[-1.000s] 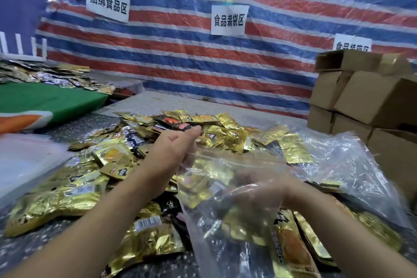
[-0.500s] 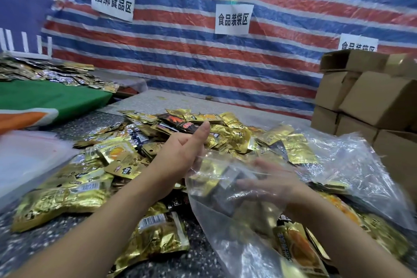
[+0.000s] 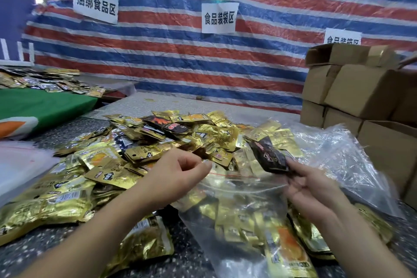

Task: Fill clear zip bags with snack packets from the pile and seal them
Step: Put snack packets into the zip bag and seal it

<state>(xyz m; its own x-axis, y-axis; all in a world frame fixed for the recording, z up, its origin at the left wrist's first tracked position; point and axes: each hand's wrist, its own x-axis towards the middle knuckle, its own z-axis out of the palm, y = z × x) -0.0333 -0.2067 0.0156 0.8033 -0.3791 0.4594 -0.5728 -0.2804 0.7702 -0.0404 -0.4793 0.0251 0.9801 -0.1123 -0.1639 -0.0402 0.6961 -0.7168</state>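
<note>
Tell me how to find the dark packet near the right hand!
Start at the pile of shiny gold packets on the table. Look at its right edge, just above the clear zip bag. The dark packet sits at the right hand's fingertips, nearly black with red print, unlike its gold neighbours.
</note>
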